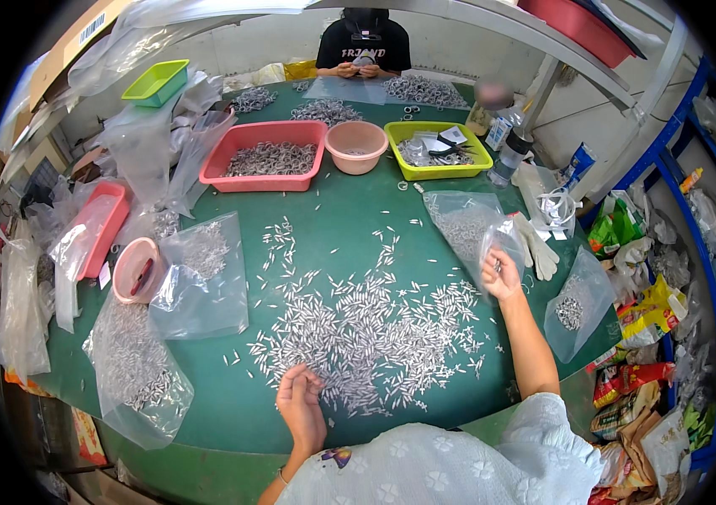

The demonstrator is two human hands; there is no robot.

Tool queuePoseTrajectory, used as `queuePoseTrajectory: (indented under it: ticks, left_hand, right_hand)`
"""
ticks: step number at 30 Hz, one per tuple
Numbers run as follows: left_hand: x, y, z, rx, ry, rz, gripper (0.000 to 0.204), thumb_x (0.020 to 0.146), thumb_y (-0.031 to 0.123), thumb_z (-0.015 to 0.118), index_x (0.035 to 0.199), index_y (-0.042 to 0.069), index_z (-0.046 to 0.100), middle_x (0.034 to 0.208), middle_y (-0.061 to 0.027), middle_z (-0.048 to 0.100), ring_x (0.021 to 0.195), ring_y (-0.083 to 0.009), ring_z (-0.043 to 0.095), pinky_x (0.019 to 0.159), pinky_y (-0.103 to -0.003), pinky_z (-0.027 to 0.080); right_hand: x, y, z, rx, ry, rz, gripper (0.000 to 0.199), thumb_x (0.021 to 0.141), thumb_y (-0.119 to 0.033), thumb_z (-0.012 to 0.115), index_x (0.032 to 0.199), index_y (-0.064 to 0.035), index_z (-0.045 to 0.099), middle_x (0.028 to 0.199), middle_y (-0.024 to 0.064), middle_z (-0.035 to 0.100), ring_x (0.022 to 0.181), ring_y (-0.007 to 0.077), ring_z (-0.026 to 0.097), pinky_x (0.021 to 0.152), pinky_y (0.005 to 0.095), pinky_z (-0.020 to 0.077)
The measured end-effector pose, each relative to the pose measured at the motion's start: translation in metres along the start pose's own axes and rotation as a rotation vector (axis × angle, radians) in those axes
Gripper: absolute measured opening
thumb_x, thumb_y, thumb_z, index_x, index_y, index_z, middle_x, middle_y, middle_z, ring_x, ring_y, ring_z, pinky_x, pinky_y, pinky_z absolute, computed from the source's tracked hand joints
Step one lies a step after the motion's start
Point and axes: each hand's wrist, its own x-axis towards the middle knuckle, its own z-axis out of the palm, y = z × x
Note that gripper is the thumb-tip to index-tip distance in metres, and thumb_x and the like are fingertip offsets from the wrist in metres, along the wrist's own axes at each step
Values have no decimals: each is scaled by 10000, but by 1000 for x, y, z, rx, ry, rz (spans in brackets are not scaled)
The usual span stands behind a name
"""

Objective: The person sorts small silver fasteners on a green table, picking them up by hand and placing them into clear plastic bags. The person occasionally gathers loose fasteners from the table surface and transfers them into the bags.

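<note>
A wide spread of small silver metal pieces (366, 337), slim and pointed, covers the middle of the green table. At its near left edge is my left hand (301, 408), fingers curled together; whatever they pinch is hidden. My right hand (501, 273) is raised on the right, fingers closed at the edge of a clear plastic bag (463, 220) holding many small metal parts. Something small and greyish shows at its fingertips, too small to name. White gloves (536, 250) lie just right of this hand.
Across the back stand a red tray (222, 178), a pink bowl (356, 162) and a yellow-green tray (442, 174) with pliers. Bags of parts (135, 362) lie left, another bag (581, 295) right. A person (364, 50) works at the far end. A shelf hangs overhead.
</note>
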Motion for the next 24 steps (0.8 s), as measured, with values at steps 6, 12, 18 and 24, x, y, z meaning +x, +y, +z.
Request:
queuePoseTrajectory:
  ticks: [6, 12, 18, 24]
  left_hand:
    - [3, -7, -4, 26, -22, -6, 157, 957, 20, 488, 1081, -23, 573, 863, -68, 583, 788, -154, 560, 759, -296, 482]
    - [-1, -7, 4, 38, -38, 16, 142, 953, 18, 496, 1068, -16, 572, 850, -75, 582, 781, -165, 558, 751, -303, 478]
    - [-3, -9, 1, 67, -28, 10, 144, 958, 28, 493, 1072, -19, 567, 849, -69, 579, 786, -164, 557, 754, -299, 472]
    - [0, -14, 0, 67, -53, -4, 148, 961, 20, 478, 1061, -23, 578, 839, -67, 577, 776, -154, 545, 744, -289, 464]
  right_hand:
    - [21, -25, -35, -1499, 314, -401, 190, 915, -52, 516, 1081, -40, 607, 863, 171, 630, 623, 273, 576, 561, 378, 458]
    - [65, -27, -8, -1958, 592, -796, 455, 911, -219, 601, 1294, 10, 511, 1288, 288, 528, 1217, 451, 479, 1037, 472, 363]
    - [36, -6, -6, -1939, 401, -692, 485, 916, -219, 599, 1332, 5, 487, 1364, 265, 482, 1286, 427, 429, 1087, 447, 324]
    - [6, -25, -21, -1895, 546, -540, 423, 910, -79, 547, 1323, -1, 501, 1315, 222, 545, 1236, 378, 503, 1057, 393, 374]
